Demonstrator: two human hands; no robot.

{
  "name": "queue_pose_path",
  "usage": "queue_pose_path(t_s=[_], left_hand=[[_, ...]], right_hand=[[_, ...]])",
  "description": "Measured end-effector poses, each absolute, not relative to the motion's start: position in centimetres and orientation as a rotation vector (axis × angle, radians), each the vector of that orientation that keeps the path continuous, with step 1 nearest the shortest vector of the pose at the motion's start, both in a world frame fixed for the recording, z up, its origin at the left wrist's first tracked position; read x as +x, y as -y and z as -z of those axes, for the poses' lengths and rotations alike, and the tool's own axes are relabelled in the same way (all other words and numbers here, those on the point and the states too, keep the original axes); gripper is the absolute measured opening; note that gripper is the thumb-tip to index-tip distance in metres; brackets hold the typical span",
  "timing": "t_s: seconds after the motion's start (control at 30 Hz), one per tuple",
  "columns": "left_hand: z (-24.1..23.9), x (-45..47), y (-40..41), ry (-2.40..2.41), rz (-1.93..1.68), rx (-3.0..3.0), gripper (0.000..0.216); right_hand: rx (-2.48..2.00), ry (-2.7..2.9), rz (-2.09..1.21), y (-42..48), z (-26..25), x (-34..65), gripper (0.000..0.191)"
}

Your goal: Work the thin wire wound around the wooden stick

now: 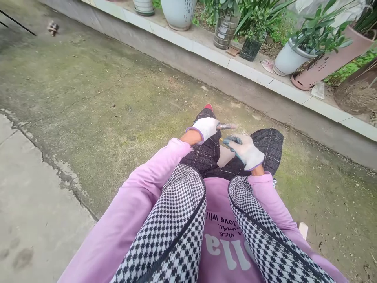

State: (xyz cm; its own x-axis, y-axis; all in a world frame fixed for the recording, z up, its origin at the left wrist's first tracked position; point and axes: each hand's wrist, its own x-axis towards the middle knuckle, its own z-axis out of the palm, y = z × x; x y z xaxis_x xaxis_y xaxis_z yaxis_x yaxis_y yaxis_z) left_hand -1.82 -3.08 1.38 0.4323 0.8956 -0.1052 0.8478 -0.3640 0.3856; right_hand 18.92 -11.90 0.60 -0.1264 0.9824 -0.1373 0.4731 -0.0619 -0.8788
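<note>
Far left: cracked pale concrete [26, 188], giving way to mossy ground [103, 102] that spreads toward the middle. Near the top left corner, a small dark lump [53, 27] on that ground, too small to identify.

Toward the centre: left hand [205, 128] in a white knit glove with a purple cuff, above a plaid-trousered knee [206, 155]. Grip closed around a metal rod [226, 126]. Looks short, slim and dull grey, with faint banding along its length. Lies roughly level and pokes rightward out of the fist. Sits above the lap, between the two gloves, over the gap between the knees. Just beyond the left glove, a red shoe tip [208, 106].

Slightly right and lower: right hand [246, 152], gloved in white with grey-blue coated fingertips, fingers curled, close under the rod's free end. Cannot tell whether this grip closes on anything or touches the rod.

Along the back, running rightward: a pale tiled ledge [212, 51] carrying a white pot [178, 13], a dark pot [224, 31], a leafy planter [288, 59] and a tipped pink pot [330, 63].
</note>
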Motion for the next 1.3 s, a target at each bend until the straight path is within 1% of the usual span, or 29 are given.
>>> queue_pose_path(t_s=[0.1, 0.17, 0.3, 0.47, 0.6, 0.7, 0.77, 0.83, 0.9, 0.97, 1.07, 1.17, 1.23, 1.3], left_hand=[[-1.3, -1.1, 4.2, -1.425, 0.023, 2.457, 0.032], [-1.4, -0.9, 4.7, -1.291, 0.117, 2.548, 0.035], [-2.1, -1.1, 4.7, -1.127, 0.082, 2.545, 0.031], [-2.3, -1.9, 3.1, -1.236, -0.148, 2.362, 0.026], [-1.6, -2.6, 2.5, -1.464, -0.197, 2.35, 0.03], [-1.4, -2.5, 3.1, -1.536, -0.089, 2.43, 0.036], [-1.6, -2.1, 3.8, -1.453, 0.053, 2.483, 0.037], [-1.8, -1.5, 4.4, -1.307, 0.153, 2.533, 0.036], [-2.0, -1.1, 4.6, -1.183, 0.164, 2.551, 0.033], [-2.2, -1.0, 4.4, -1.136, 0.101, 2.515, 0.03], [-2.2, -1.4, 3.6, -1.163, -0.104, 2.39, 0.027], [-2.0, -2.2, 2.8, -1.294, -0.258, 2.295, 0.031], [-1.8, -2.4, 2.8, -1.403, -0.23, 2.327, 0.032], [-1.6, -2.1, 3.2, -1.473, -0.128, 2.398, 0.032]], right_hand=[[-1.566, 1.719, -0.946, 8.7, -2.5, 20.2, 0.029], [-1.605, 1.709, -0.918, 6.1, -2.5, 21.0, 0.026], [-1.639, 1.502, -1.14, 3.7, 0.3, 21.4, 0.032], [-1.581, 1.382, -1.256, 7.4, 3.7, 19.1, 0.043], [-1.547, 1.535, -1.303, 10.6, 2.6, 17.7, 0.039], [-1.542, 1.68, -1.154, 10.0, 0.1, 18.4, 0.034], [-1.568, 1.697, -1.027, 8.1, -1.3, 19.3, 0.031], [-1.591, 1.65, -0.997, 6.0, -1.8, 20.4, 0.029], [-1.611, 1.54, -1.051, 4.4, -1.4, 21.1, 0.029], [-1.61, 1.425, -1.128, 4.0, -0.1, 21.3, 0.031], [-1.592, 1.359, -1.206, 5.6, 2.3, 20.6, 0.038], [-1.582, 1.38, -1.268, 8.7, 3.5, 19.1, 0.041], [-1.551, 1.459, -1.301, 10.2, 3.1, 18.3, 0.039], [-1.52, 1.573, -1.277, 10.5, 1.8, 18.2, 0.037]])
